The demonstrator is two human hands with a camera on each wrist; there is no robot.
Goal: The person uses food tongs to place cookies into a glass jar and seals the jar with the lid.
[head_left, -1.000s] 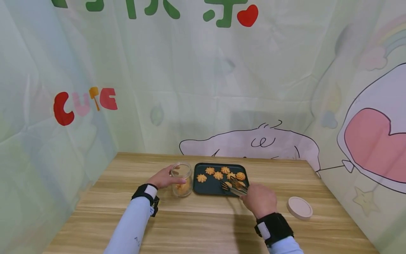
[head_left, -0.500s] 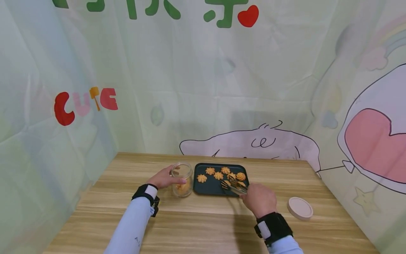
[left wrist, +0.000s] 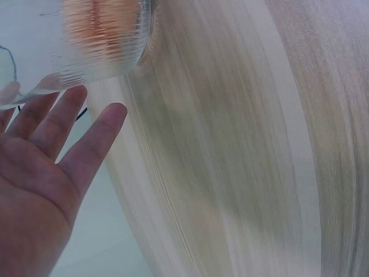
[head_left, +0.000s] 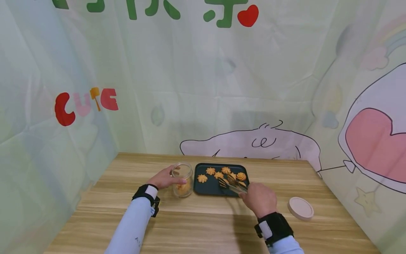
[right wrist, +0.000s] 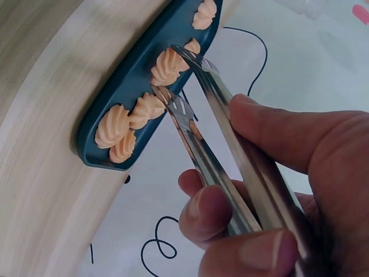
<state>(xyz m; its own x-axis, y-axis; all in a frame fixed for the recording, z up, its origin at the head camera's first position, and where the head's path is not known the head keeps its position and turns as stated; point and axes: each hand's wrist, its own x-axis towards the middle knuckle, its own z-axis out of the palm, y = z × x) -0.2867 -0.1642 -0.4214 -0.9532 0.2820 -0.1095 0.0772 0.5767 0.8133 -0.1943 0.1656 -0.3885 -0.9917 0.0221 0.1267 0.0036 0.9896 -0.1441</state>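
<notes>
Near the far edge of the table my left hand [head_left: 166, 178] holds a clear glass jar [head_left: 183, 170], thumb across its front and fingers behind. Several piped cookies [left wrist: 104, 29] lie in the jar's bottom. My right hand [head_left: 260, 200] grips metal food tongs [head_left: 236, 185] over a dark tray [head_left: 203, 189] right of the jar. Several golden cookies [head_left: 202, 178] lie on the tray. In the right wrist view the tongs' tips stand apart, on either side of a swirled cookie [right wrist: 167, 66]; whether they touch it I cannot tell.
A round pale lid [head_left: 300, 207] lies on the wooden table [head_left: 190, 229], to the right of my right hand. A printed cloth backdrop [head_left: 206, 88] hangs behind the table and along both sides.
The tongs' tips have shifted slightly left over the tray, and their spread looks a little wider. My left hand and the jar stay in place.
</notes>
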